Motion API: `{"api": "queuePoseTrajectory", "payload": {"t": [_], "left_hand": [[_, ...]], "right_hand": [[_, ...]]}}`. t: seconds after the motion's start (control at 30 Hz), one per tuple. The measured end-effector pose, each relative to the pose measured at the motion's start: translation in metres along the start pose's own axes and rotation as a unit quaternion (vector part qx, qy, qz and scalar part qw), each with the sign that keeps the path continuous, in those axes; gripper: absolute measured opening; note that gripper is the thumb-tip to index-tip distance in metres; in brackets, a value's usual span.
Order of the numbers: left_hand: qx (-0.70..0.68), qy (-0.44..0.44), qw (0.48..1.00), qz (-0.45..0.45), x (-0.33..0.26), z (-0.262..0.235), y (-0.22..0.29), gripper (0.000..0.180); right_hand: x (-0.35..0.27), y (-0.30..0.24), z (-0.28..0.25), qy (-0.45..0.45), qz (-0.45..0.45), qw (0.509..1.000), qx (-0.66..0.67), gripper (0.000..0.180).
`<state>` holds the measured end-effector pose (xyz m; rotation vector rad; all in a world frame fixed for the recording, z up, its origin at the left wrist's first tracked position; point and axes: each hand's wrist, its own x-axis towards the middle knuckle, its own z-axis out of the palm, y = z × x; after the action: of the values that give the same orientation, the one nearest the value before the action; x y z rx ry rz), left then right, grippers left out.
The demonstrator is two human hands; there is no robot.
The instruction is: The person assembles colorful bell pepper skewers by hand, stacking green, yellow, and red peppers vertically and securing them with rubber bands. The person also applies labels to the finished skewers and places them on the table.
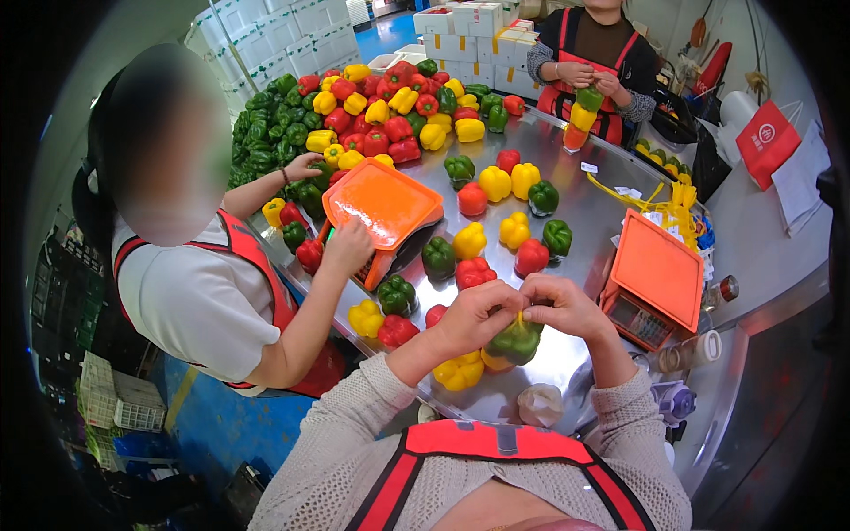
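Observation:
My left hand (483, 315) and my right hand (567, 306) meet above the near edge of the metal table, fingers pinched together. Between and under them hangs a bag of bell peppers (515, 343): a green pepper shows at the top, dulled by what looks like clear film, with yellow below it. A bit of yellow shows at the pinched neck, too small to make out. Close to my left hand lie a red bell pepper (475, 273) and a yellow bell pepper (459, 373). A crumpled clear bag (540, 404) rests below my right hand.
An orange-topped scale (657, 270) stands right, another orange-topped scale (382, 202) left, with a co-worker's hand (351, 248) by it. Loose peppers stand mid-table; a large pepper heap (381, 111) lies behind. Across, another person holds bagged peppers (582, 115). Jars (691, 352) stand right.

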<state>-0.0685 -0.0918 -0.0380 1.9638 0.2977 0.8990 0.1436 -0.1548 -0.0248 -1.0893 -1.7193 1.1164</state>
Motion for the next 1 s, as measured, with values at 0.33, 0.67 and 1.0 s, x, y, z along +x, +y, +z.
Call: {"api": "queuePoseTrajectory", "payload": {"t": [0.33, 0.67, 1.0], "left_hand": [[0.020, -0.074, 0.997, -0.007, 0.002, -0.013, 0.002, 0.012], [0.113, -0.019, 0.992, 0.056, 0.000, -0.003, 0.011, 0.014], [0.115, 0.044, 0.992, -0.030, -0.010, 0.011, 0.013, 0.015]], "right_hand": [[-0.007, -0.012, 0.012, 0.052, -0.055, 0.981, -0.178, 0.014], [-0.013, -0.001, 0.048, 0.252, 0.013, 0.968, -0.014, 0.010], [-0.017, -0.006, 0.048, 0.231, 0.024, 0.952, 0.199, 0.010]]}}
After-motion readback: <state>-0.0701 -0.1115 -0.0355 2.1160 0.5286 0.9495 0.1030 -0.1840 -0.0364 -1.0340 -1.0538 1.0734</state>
